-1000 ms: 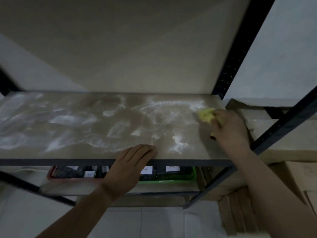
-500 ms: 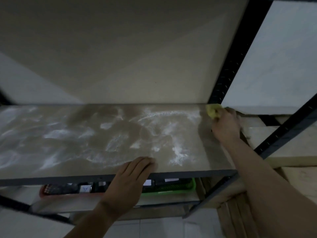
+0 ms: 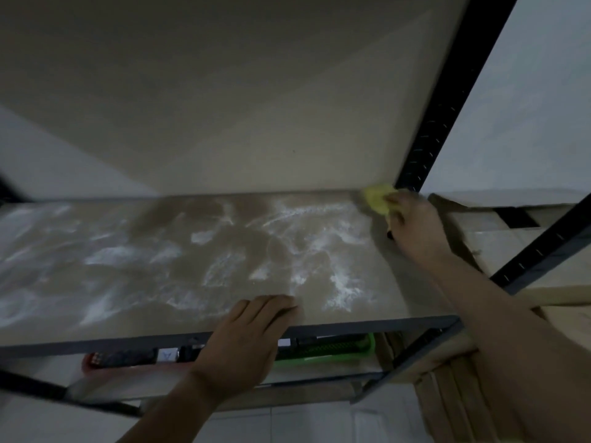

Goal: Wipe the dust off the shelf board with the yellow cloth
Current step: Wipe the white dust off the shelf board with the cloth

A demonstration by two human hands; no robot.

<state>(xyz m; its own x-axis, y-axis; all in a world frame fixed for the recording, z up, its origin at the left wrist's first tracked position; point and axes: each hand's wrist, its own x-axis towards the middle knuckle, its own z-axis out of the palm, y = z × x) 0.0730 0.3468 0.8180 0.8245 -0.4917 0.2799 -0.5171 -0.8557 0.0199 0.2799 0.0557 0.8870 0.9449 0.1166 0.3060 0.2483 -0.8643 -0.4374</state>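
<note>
Cloth has arrived at the far right corner.
Your right hand curls around the bunched yellow cloth and has pushed it away from you to the 2 o'clock corner of the shelf board, beside the black upright. Your left hand stays flat at 6 o'clock, holding nothing. Most of the white dust is not wiped yet.
</note>
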